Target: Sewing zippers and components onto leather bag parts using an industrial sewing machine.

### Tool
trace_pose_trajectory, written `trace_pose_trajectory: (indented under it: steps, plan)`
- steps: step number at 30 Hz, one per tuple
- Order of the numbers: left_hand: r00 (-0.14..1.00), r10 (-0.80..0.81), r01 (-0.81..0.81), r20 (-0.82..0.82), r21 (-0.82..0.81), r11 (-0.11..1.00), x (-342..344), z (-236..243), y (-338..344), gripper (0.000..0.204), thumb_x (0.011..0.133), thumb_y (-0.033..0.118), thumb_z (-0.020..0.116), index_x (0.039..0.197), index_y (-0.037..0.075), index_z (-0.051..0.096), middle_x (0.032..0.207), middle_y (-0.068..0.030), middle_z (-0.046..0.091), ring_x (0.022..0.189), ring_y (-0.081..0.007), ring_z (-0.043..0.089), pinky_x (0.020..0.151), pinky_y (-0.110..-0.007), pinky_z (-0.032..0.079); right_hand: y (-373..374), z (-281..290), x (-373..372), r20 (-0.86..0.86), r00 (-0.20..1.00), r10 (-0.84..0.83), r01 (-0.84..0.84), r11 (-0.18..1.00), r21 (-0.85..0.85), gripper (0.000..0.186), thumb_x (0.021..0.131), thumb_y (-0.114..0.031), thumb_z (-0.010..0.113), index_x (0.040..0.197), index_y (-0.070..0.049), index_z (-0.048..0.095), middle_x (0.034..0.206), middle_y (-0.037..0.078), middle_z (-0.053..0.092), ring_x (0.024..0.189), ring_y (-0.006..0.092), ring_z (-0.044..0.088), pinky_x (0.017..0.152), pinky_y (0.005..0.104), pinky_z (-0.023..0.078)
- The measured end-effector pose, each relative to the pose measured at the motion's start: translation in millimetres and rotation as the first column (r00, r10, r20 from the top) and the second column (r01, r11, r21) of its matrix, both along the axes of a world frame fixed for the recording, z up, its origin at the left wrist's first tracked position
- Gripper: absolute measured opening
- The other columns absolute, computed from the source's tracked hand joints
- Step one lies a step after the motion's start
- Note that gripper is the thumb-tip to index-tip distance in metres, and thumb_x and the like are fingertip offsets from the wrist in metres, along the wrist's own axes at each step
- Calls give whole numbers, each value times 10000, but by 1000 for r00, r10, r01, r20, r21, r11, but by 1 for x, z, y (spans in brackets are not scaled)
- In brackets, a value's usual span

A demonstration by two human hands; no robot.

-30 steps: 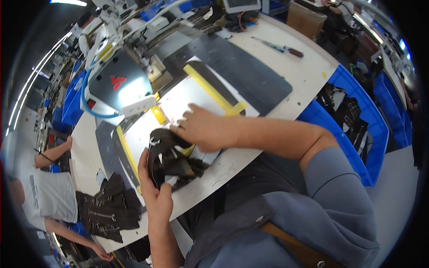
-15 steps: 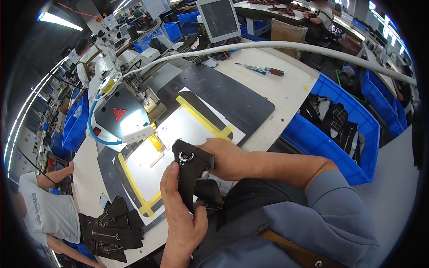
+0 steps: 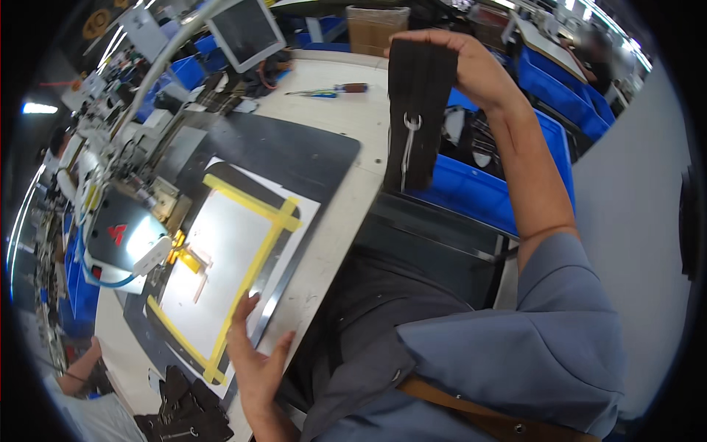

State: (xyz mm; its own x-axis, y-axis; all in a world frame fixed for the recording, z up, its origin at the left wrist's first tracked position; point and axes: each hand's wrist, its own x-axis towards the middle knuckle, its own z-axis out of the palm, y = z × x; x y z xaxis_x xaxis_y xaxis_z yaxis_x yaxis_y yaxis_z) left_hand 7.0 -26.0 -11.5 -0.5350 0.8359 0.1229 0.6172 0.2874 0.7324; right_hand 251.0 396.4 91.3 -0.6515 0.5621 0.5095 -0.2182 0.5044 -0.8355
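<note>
My right hand [image 3: 479, 74] is raised at the upper right, closed on a long black fabric piece [image 3: 420, 88] that hangs upright with a silver zipper and puller [image 3: 412, 129] on its front, over the edge of a blue bin. My left hand [image 3: 254, 346] is empty, fingers apart, beside the front right edge of a white template sheet [image 3: 221, 243] bordered with yellow tape [image 3: 245, 295]. The sheet lies on a dark machine plate [image 3: 294, 155] under a lit sewing machine head [image 3: 118, 228].
Beyond are screwdrivers [image 3: 350, 88], a monitor [image 3: 243, 33] and a cardboard box [image 3: 378, 29]. A blue bin [image 3: 479, 191] of fabric pieces stands at right, a black fabric pile [image 3: 184, 409] lies lower left, and a co-worker's arm [image 3: 77, 368] is at the left edge.
The black piece has left my left hand and risen to the upper right in my right hand. My left hand has opened and lowered toward the sheet. The view has turned rightward.
</note>
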Motion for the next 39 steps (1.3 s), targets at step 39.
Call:
trace_pose_trajectory:
  steps: [39]
  plan:
    - [729,587,-622,-352,16,783,-142,-4,-265,434,868,135,749,1285,66,650,1433,-121,576,1283,-330,580,1052,-392,465,-208,-134,-232,380,646,661,-749,453,484,296,786,70,668,1041,-68,732,989,68,752,841,265,697,744,383,528]
